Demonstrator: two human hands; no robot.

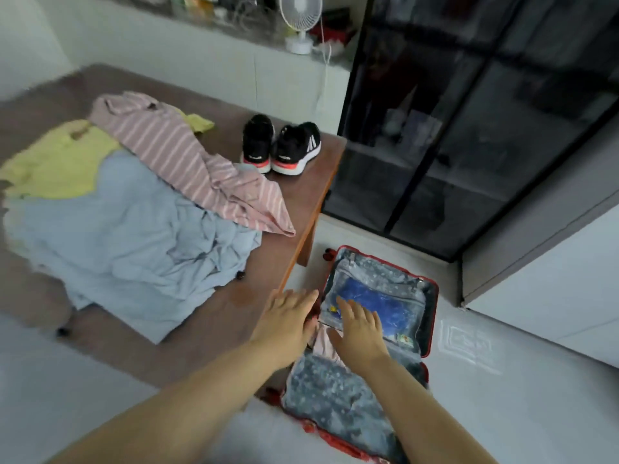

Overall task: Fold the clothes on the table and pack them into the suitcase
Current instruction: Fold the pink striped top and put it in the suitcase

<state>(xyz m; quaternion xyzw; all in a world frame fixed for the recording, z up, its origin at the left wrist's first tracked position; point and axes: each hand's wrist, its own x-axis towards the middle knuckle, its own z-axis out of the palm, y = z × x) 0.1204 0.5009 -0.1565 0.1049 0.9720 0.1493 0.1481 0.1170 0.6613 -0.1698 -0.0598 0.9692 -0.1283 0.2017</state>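
Observation:
A red suitcase (432, 316) lies open on the floor to the right of the brown table (214, 326), its lining grey and dotted. A blue item (385, 303) shows behind the mesh of its far half, and a pale pink garment (323, 343) lies at the hinge. My right hand (360, 329) is flat and open above that pink garment. At the table's right edge, beside the suitcase, my left hand (288, 324) is also open with straight fingers. On the table lie a light blue garment (134, 242), a pink striped one (187, 162) and a yellow one (63, 162), all unfolded.
A pair of black sneakers (281, 147) stands at the table's far right corner. A dark glass-fronted cabinet (469, 128) rises behind the suitcase, with a white cupboard (552, 279) to the right. A white fan (299, 21) sits on the back counter. Pale floor lies right of the suitcase.

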